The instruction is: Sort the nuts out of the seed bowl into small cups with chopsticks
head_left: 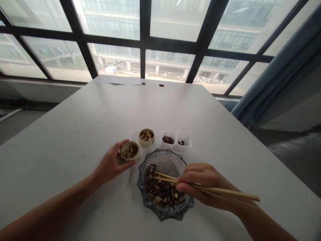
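My left hand (114, 162) is wrapped round a small ceramic bowl (129, 150) of pistachio-like nuts, thumb on the near side and fingers on the far side. A pair of wooden chopsticks (220, 191) is gripped in my right hand (200, 182). Their tips reach into a scalloped glass bowl (173, 160) and touch the mixed seeds and nuts (163, 194) at its left side. Whether the tips pinch a single piece I cannot tell. Dark seeds, pale nuts and a dark reddish piece (151, 169) show in the mix.
Behind the glass bowl stand a second ceramic bowl (146, 137) of small nuts, a white cup (168, 140) with striped seeds and another white cup (184, 142) with a few dark pieces. Papers (117, 80) lie at the white table's (120, 107) far edge, by the windows.
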`<state>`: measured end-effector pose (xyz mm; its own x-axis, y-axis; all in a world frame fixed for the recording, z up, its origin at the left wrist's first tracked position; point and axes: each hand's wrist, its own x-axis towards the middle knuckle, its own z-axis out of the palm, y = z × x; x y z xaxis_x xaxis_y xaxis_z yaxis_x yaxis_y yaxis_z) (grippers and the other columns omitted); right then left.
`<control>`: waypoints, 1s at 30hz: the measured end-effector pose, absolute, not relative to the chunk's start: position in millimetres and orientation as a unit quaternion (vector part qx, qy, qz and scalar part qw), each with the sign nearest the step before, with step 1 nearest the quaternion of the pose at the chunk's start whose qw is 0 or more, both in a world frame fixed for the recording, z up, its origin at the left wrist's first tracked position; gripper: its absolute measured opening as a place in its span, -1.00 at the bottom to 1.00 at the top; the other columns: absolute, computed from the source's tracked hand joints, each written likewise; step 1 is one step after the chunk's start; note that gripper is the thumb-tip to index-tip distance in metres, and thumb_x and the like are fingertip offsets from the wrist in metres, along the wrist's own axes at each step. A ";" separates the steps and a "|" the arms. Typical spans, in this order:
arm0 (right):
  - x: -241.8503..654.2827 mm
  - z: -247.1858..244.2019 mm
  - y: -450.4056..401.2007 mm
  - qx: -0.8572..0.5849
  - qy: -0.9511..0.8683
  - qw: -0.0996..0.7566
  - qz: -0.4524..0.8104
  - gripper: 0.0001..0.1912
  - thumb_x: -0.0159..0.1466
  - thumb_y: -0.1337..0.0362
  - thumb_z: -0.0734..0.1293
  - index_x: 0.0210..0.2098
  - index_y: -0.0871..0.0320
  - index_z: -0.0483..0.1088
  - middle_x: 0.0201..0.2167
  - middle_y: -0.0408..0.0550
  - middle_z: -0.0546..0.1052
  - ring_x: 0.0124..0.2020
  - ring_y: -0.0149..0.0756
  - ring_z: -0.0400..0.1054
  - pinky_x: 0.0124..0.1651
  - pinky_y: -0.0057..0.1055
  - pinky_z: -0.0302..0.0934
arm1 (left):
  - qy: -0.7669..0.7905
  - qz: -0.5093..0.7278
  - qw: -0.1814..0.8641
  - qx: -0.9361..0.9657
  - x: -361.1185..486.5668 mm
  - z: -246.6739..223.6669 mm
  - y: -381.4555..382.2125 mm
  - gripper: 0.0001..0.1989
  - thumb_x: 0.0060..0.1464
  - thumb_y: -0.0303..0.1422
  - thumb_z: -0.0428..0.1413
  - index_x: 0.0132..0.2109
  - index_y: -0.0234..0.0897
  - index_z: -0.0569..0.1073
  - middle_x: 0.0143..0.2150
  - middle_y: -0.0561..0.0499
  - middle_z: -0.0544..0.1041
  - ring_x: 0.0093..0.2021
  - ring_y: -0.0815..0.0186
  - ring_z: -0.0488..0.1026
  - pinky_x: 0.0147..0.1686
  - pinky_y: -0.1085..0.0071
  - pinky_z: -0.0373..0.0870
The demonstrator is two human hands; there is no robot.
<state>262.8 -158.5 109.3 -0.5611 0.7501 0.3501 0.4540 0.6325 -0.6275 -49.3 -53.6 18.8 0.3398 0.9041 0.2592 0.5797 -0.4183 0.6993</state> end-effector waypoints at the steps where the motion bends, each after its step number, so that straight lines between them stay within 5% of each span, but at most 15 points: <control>1: 262.9 110.1 -158.6 -0.353 -0.852 0.305 0.238 -0.75 0.43 0.27 0.31 -0.34 0.23 0.53 -0.54 -0.05 0.50 -0.53 -0.41 0.33 -0.43 -0.48 0.16 | 0.475 0.320 0.252 0.780 -49.6 18.9 -53.7 -0.30 0.00 -0.04 0.26 0.23 -0.22 0.32 0.12 -0.16 0.53 0.05 0.07 0.53 0.04 0.18 0.49; 30: 269.6 96.9 -161.0 -0.384 -0.822 0.340 0.246 -0.82 0.38 0.30 0.36 -0.32 0.22 0.56 -0.52 -0.06 0.55 -0.55 -0.44 0.40 -0.46 -0.56 0.22 | 0.468 0.315 0.246 0.788 -51.1 19.2 -53.0 -0.26 0.01 -0.04 0.26 0.26 -0.24 0.30 0.14 -0.18 0.52 0.08 0.05 0.52 0.10 0.14 0.46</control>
